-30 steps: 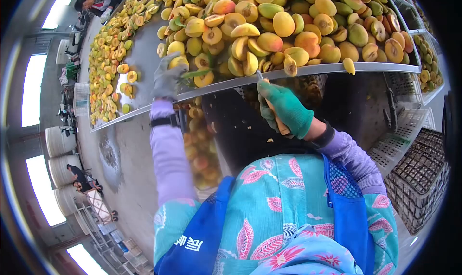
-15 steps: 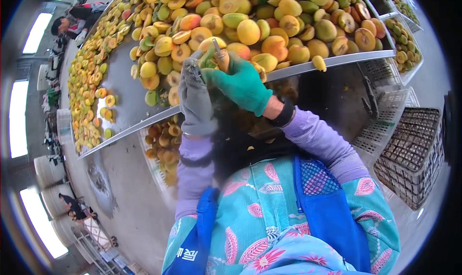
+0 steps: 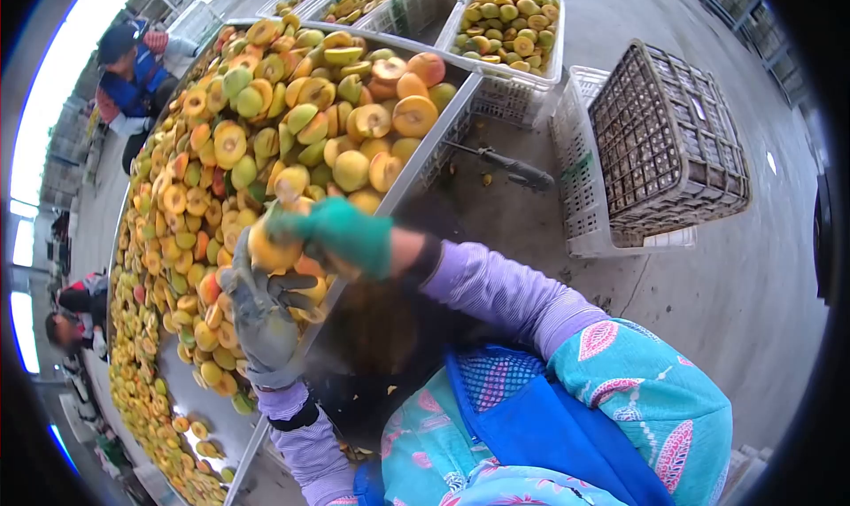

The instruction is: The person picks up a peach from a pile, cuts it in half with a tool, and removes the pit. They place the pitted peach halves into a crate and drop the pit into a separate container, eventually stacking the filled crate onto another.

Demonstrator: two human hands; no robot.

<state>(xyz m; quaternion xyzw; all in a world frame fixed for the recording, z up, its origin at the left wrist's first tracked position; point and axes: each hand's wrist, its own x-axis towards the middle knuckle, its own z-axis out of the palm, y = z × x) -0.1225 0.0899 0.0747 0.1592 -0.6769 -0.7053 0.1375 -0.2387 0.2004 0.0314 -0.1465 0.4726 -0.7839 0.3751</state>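
Many halved and whole yellow-orange fruits are heaped on a metal table. My left hand, in a grey glove, is at the near edge of the heap, its fingers curled beside a yellow fruit. My right hand, in a green glove, is blurred by motion and reaches over the same fruit from the right. The fruit lies between the two gloves. Whether a tool is in my right hand cannot be seen.
White crates of fruit stand beyond the table. A dark lattice crate leans on a white crate on the floor at right. A person in a cap works at the table's far side, another person farther left.
The view has turned towards the right end of the table. Both hands now meet at a yellow fruit; the blade and brown handle seen earlier in my right hand no longer show.
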